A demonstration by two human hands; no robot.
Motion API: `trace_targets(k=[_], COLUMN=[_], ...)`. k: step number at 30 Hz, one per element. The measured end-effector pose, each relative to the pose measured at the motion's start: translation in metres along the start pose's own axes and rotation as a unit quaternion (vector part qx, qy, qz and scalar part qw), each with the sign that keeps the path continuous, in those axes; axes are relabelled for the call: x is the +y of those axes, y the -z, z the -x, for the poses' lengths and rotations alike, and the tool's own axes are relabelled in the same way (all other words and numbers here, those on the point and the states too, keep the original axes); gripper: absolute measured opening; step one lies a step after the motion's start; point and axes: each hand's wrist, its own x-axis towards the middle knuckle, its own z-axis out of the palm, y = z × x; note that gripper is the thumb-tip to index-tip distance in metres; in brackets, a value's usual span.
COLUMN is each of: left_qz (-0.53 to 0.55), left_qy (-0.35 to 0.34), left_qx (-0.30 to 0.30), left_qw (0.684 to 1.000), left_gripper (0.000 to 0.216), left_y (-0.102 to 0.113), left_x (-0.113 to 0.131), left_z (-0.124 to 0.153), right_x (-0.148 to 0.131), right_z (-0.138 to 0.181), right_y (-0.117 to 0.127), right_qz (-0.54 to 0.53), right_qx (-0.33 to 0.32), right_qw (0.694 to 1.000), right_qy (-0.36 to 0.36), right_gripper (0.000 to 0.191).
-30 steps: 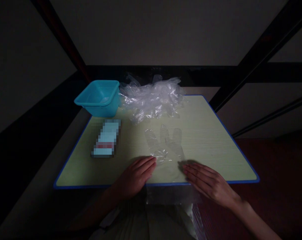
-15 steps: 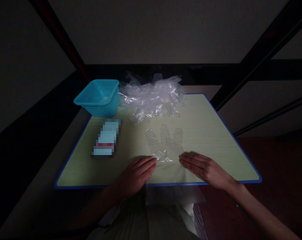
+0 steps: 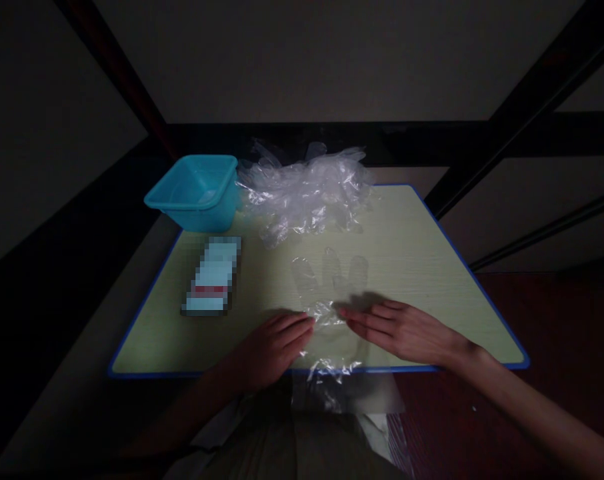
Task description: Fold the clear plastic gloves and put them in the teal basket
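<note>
A clear plastic disposable glove (image 3: 332,333) lies flat on the table. Its fingers point away from me and its cuff hangs over the near edge. My left hand (image 3: 277,347) rests at the glove's left side, fingers stretched out side by side with the tips on the plastic. From the right, my right hand (image 3: 399,328) reaches in with fingers extended, and its fingertips touch the glove near the wrinkled, shiny middle. Both thumbs are largely hidden. Farther back lies a heap of similar clear gloves (image 3: 307,193).
The pale wood-look table (image 3: 432,267) has a blue rim. At its back left stands a blue plastic basin (image 3: 222,213), with a pixelated phone (image 3: 213,277) in front of it. More clear plastic (image 3: 402,443) shows by my lap. A wall and dark bars stand behind.
My right hand has moved left over the glove, so its fingertips now lie nearer its middle. The cuff shows fresh creases at the table edge. My left hand stays in place.
</note>
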Motion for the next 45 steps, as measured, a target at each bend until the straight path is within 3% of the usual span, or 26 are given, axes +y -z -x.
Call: trace_targets(k=[10, 19, 26, 30, 34, 40, 45], left_qz=[-0.002, 0.118, 0.249, 0.310, 0.390, 0.569, 0.598], left_qy=[-0.005, 0.036, 0.071, 0.135, 0.194, 0.291, 0.340], left_qx=[-0.002, -0.044, -0.101, -0.102, -0.126, -0.134, -0.153], left_qw=[1.000, 0.991, 0.961, 0.936, 0.891, 0.757, 0.710], left_gripper=[0.032, 0.031, 0.034, 0.033, 0.027, 0.017, 0.021], left_y=[-0.001, 0.013, 0.026, 0.026, 0.025, 0.021, 0.010], left_x=[-0.001, -0.004, -0.018, -0.031, -0.047, -0.062, -0.069], left_z=[0.001, -0.011, -0.016, -0.016, -0.028, -0.048, -0.053], right_x=[-0.003, -0.007, -0.005, -0.001, 0.004, 0.013, 0.018], right_z=[-0.005, -0.002, -0.003, -0.006, -0.006, -0.008, -0.010], right_y=[-0.009, -0.019, -0.011, -0.001, 0.000, -0.008, -0.010], right_qz=[-0.038, -0.157, -0.333, -0.419, -0.459, -0.511, -0.569], right_qx=[-0.019, 0.023, 0.020, 0.022, 0.012, 0.026, 0.026], right_qw=[0.999, 0.987, 0.938, 0.901, 0.876, 0.839, 0.795], right_qy=[0.006, -0.032, -0.089, -0.111, -0.147, -0.183, -0.211], right_gripper=[0.046, 0.042, 0.042, 0.038, 0.036, 0.031, 0.028])
